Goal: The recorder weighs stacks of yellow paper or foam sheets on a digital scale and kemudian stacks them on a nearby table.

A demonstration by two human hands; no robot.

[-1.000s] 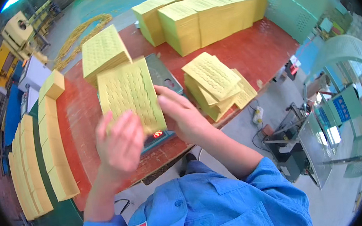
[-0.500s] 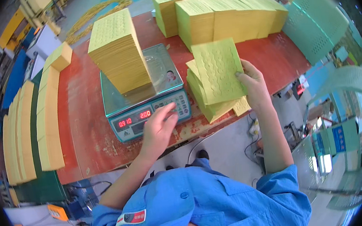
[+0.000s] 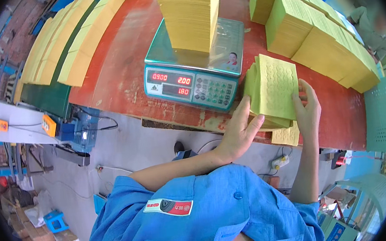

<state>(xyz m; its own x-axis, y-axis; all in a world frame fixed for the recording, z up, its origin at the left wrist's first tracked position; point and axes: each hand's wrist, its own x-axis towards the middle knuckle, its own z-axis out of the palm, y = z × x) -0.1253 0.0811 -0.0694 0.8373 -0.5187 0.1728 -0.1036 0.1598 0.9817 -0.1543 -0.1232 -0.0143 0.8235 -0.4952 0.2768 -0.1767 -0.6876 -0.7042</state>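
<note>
A short stack of yellow embossed sheets [image 3: 277, 84] leans slightly askew at the table's near edge, right of the scale. My left hand [image 3: 240, 132] rests against its near left side, fingers stretched out and thumb apart. My right hand [image 3: 308, 107] grips the right edge of the sheets, the thumb at the edge and the fingers bent. A loose yellow piece [image 3: 286, 135] sticks out below the stack. On the pan of the teal digital scale [image 3: 194, 85] stands a tall block of yellow sheets [image 3: 188, 18], and the scale's red display is lit.
The red table [image 3: 119, 76] carries a long row of yellow sheet stacks [image 3: 320, 38] at the far right. More yellow stacks [image 3: 88, 47] line the left side, by a green surface [image 3: 44, 97]. Beyond the right end is a pale green perforated chair [image 3: 383, 116].
The view has turned right. My left hand has gone from the scale's keypad to the short stack. The sheet raised in my right hand is now down against the stack. The scale's readout differs.
</note>
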